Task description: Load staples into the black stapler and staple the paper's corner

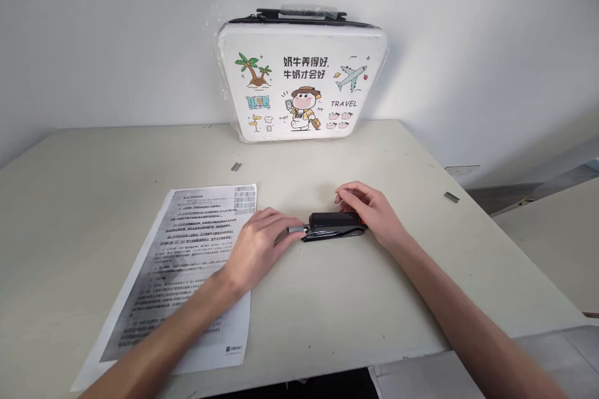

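Observation:
A black stapler (334, 224) with a touch of orange at its right end lies on the table, its left end towards my left hand. My left hand (262, 240) is closed, thumb and fingers pinching a small grey strip of staples (294, 230) at the stapler's left end. Around the right end curls my right hand (374, 215), its side against the stapler and its fingertips bent together behind it; part of that contact is hidden. A printed sheet of paper (182, 287) lies on the left, partly under my left forearm.
One short staple strip (236, 166) lies beyond the paper, another staple strip (450, 197) near the right edge of the pale table (327, 305). At the back a white case (304, 84) with cartoon prints and a black handle leans against the wall (140, 31).

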The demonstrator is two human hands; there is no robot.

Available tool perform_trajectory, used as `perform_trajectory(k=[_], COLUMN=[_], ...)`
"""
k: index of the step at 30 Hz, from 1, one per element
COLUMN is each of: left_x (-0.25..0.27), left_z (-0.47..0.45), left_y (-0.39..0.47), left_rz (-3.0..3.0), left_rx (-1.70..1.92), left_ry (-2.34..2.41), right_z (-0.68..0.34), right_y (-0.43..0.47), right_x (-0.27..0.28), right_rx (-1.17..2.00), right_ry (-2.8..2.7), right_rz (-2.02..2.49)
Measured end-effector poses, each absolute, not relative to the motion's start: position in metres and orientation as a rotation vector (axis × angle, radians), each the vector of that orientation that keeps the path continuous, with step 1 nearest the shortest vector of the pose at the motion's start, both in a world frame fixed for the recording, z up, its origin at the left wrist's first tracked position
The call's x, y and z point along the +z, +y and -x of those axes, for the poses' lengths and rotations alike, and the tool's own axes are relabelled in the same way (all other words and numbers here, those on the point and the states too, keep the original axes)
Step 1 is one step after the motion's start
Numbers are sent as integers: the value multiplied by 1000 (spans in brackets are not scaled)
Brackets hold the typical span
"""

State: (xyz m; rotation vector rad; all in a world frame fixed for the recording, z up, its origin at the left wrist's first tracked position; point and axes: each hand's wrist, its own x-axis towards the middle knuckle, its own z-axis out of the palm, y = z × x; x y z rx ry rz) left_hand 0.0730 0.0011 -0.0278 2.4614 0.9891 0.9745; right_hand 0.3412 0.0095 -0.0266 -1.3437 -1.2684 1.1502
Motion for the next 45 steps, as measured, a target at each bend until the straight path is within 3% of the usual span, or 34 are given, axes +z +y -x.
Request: perform_trajectory(k=[18, 25, 45], left_x=[-26, -11, -23], left_z=[-65, -39, -62], left_y=[7, 25, 17], left_rz=[-2503, -2440, -2443], left_rx=[897, 630, 666], left_ry=[978, 724, 757], right_z=[-342, -341, -321], right_y=[8, 6, -8], right_x=[-26, -25, -22], right_rx=[1161, 1287, 1392], right_ry=[-1277, -1167, -1355], right_rz=[1349, 1214, 1150])
